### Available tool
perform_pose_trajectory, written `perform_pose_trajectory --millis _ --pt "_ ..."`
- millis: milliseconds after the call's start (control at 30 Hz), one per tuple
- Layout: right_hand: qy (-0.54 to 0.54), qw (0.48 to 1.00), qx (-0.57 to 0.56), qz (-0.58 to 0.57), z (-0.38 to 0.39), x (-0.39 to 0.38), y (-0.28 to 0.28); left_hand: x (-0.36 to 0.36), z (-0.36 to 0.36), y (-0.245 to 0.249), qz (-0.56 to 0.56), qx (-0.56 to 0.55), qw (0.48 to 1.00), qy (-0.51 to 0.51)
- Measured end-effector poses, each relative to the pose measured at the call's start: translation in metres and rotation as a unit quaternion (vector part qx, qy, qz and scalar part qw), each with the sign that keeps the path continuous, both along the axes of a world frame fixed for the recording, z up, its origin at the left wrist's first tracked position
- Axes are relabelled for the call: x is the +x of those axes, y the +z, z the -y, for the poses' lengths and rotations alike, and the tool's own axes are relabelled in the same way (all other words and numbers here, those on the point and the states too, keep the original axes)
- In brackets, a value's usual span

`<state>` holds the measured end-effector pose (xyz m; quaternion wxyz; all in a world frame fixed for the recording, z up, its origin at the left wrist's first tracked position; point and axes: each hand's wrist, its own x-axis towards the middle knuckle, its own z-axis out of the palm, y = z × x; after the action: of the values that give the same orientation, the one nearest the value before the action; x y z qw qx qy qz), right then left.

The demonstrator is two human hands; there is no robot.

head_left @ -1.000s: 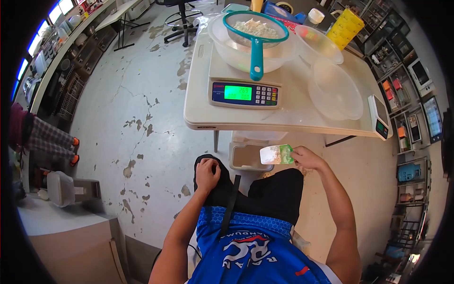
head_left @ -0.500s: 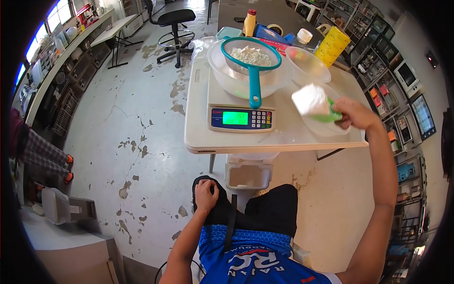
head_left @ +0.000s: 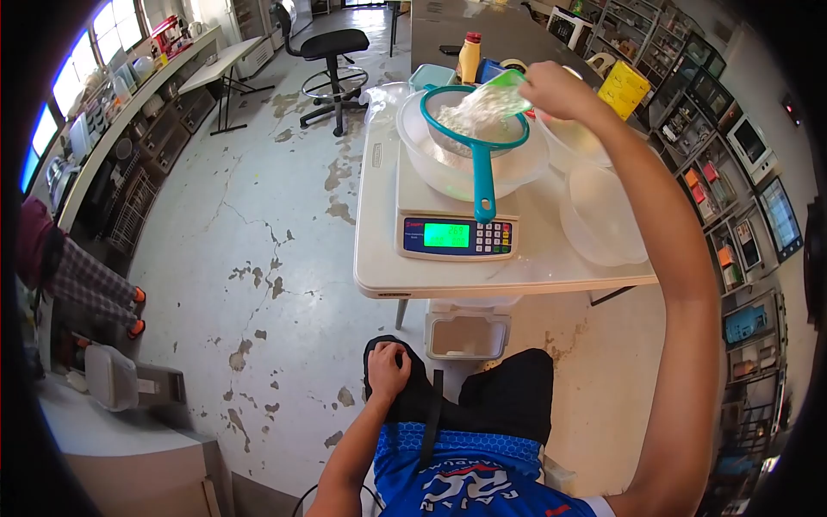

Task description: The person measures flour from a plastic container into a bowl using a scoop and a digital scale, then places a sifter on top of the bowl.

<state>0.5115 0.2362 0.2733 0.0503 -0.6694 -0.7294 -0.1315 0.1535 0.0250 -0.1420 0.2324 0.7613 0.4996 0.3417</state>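
My right hand (head_left: 556, 89) is closed on the green scoop (head_left: 510, 86), tilted over the sieve. White flour (head_left: 476, 112) slides from the scoop into the teal-rimmed sieve (head_left: 484, 177), whose handle points toward me. That sieve rests across a large translucent bowl (head_left: 515, 179) with more flour in it. Beneath the bowl is a digital scale (head_left: 461, 237) with a lit green display. A second translucent tub (head_left: 603, 215) stands to the right, below my forearm. My left hand (head_left: 388, 369) lies on my knee, fingers loosely bent, holding nothing visible.
Behind the bowl stand a yellow bottle with a red cap (head_left: 469, 59) and a yellow container (head_left: 623, 89). A white bin (head_left: 467, 334) sits under the table (head_left: 379, 250). At the left, a person in checked trousers (head_left: 95, 280) stands by the counter. A black stool (head_left: 334, 43) is farther back.
My right hand has moved up and left with the scoop, from above the right-hand tub to above the sieve. The scoop has tipped and flour falls out. My left hand stays on my knee.
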Motion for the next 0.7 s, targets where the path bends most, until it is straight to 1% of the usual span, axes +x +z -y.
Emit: perform_pose_trajectory --millis 33,67,133,167,233,367,467,567,633,667,700 --pt "-0.005 0.997 0.066 0.037 0.002 -0.013 -0.006 -0.001 -0.001 0.000 -0.002 0.000 1.000 0.001" --pt "-0.010 0.997 0.067 0.033 0.006 -0.023 -0.008 0.000 -0.001 0.005 -0.001 -0.006 1.000 0.005" --pt "0.052 0.977 0.138 0.152 0.013 -0.038 -0.003 0.001 -0.001 0.009 -0.001 -0.007 1.000 0.001" --pt "0.049 0.978 0.139 0.149 0.013 -0.036 -0.003 0.001 0.000 0.010 -0.001 -0.011 1.000 0.001" --pt "0.075 0.961 0.162 0.212 0.011 -0.034 0.000 0.002 0.000 0.008 -0.006 -0.015 1.000 0.001" --pt "0.080 0.956 0.180 0.217 0.021 -0.032 0.011 0.005 0.000 0.006 -0.003 -0.015 1.000 -0.004" --pt "0.085 0.952 0.217 0.198 0.028 -0.029 0.015 0.005 0.000 0.004 -0.014 -0.017 1.000 -0.011" --pt "0.067 0.953 0.225 0.190 0.032 -0.020 0.014 0.004 -0.001 0.002 -0.015 -0.011 1.000 -0.014" --pt "0.027 0.969 0.205 0.132 0.033 -0.013 0.010 0.002 0.000 0.006 -0.018 -0.013 1.000 -0.012" --pt "0.027 0.970 0.204 0.131 0.034 -0.010 0.008 0.004 0.001 0.008 -0.018 -0.016 1.000 -0.009" --pt "0.027 0.971 0.214 0.105 0.036 -0.007 0.006 0.005 0.001 0.008 -0.019 -0.018 1.000 -0.008"
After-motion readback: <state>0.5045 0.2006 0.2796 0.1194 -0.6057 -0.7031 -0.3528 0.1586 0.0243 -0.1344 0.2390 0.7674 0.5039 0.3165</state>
